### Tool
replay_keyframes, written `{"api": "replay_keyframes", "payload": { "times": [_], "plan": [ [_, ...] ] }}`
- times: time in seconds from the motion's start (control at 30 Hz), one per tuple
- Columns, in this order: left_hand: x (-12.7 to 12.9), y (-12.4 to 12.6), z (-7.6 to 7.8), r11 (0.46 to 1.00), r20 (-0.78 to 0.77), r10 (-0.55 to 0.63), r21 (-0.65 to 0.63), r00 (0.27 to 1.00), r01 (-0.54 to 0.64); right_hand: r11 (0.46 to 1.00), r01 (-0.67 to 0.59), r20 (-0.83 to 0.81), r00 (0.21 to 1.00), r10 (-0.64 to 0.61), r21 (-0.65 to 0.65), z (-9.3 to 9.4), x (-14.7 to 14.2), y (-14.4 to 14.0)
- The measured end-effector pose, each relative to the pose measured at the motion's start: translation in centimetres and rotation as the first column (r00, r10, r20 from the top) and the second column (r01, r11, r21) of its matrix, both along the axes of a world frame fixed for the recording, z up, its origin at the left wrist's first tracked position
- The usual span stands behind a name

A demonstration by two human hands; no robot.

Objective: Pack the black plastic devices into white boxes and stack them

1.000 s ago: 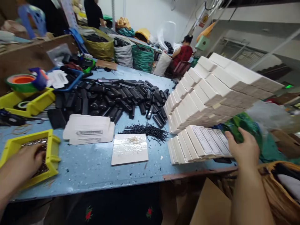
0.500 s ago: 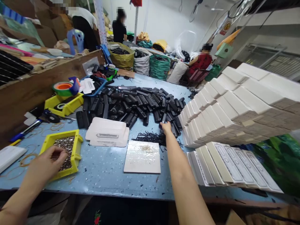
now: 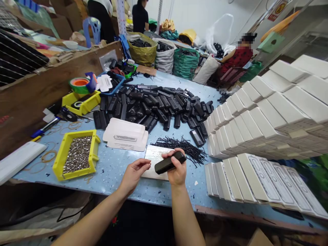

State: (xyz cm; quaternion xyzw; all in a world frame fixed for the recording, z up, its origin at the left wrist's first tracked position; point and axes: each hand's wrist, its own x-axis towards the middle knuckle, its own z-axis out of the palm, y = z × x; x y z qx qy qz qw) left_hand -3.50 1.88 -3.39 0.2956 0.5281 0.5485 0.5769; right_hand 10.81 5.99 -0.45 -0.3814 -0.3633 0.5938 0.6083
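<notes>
Head view, near edge first: right hand [image 3: 176, 171] is closed around a black oblong casing [image 3: 169, 162], held tilted just above the white tile [image 3: 153, 160] at the front of the blue table [image 3: 123, 188]. Left hand [image 3: 134, 172] sits just beside it, fingers pinched together, thumb to fingertip; can't tell if anything small is in the pinch. Reads as the fit-up step: one casing picked, the left hand bringing something to its near end. Next move likely needs the casing's end turned toward the left fingertips and held steady, fine alignment rather than force. Left of the hands, yellow tray [image 3: 59, 160] of small metallic parts, apart from both hands. Right, a row of flat white boxes [image 3: 256, 181] leaning along the table edge. Just past the hands, a scatter of thin black pins [image 3: 184, 146] touching the tile's far side, and a stack of flat white carton blanks [image 3: 125, 135]. Beyond that, the big pile of black casings [image 3: 159, 106] across mid-table, and a tall wall of stacked white boxes [image 3: 276, 112] on the right. Far left: second yellow bin [image 3: 82, 102] with tape rolls. Other people are at work in the background, well apart.
</notes>
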Motion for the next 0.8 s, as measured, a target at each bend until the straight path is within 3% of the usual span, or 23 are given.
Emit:
{"api": "replay_keyframes", "payload": {
  "times": [0.1,0.17,0.4,0.53,0.7,0.8],
  "plan": [
    [0.3,-0.3,0.7,0.998,0.120,0.040,-0.059,0.992,-0.033,0.976,0.217,-0.085,0.973,-0.216,-0.006,1.1,-0.9,0.5],
    [0.6,-0.5,1.1,0.995,0.194,0.055,-0.089,0.979,-0.039,0.954,0.293,-0.117,0.947,-0.298,-0.061,1.3,-1.5,0.6],
    [0.9,-0.9,1.1,0.996,0.224,0.012,-0.086,0.975,0.007,0.934,0.285,-0.203,0.922,-0.328,-0.216,1.1,-2.2,0.4],
    [1.4,-0.9,0.6,0.996,0.242,0.071,-0.076,0.968,-0.054,0.910,0.327,-0.230,0.893,-0.386,-0.256,1.0,-2.1,0.3],
    [2.9,-1.8,-0.7,0.985,0.140,0.170,-0.043,0.975,-0.165,0.885,0.392,-0.178,0.880,-0.440,-0.251,0.2,-2.6,0.2],
    [3.4,-2.5,-1.9,0.985,0.040,0.173,-0.027,0.984,-0.172,0.875,0.409,-0.154,0.877,-0.456,-0.260,-0.3,-2.8,0.2]
  ]
}}
